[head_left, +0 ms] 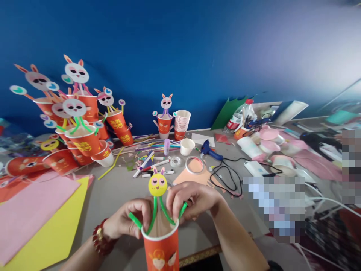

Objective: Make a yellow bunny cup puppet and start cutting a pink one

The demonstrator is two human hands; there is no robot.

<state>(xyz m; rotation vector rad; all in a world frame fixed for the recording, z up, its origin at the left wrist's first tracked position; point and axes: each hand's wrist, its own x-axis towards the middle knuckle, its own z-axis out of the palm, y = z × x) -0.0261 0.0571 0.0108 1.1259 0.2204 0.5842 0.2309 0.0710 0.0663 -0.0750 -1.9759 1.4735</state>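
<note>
Far left: pink paper [31, 210] over yellow paper [60, 233], flat on the table [118, 188]. Finished bunny cups [81, 139] are stacked behind. My left hand [128, 222] is pinched on the left green straw [134, 220]. The orange cup [162, 250] is bottom centre, at the table edge, with the yellow bunny face [157, 184] above it. My right hand [193, 199] is pinched on the right green straw [182, 209]. The glue gun [210, 150] sits well apart, further right.

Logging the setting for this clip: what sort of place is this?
Probably a craft table: bunny cups piled at left, a glue gun, markers and coloured paper sheets lie on it.
</note>
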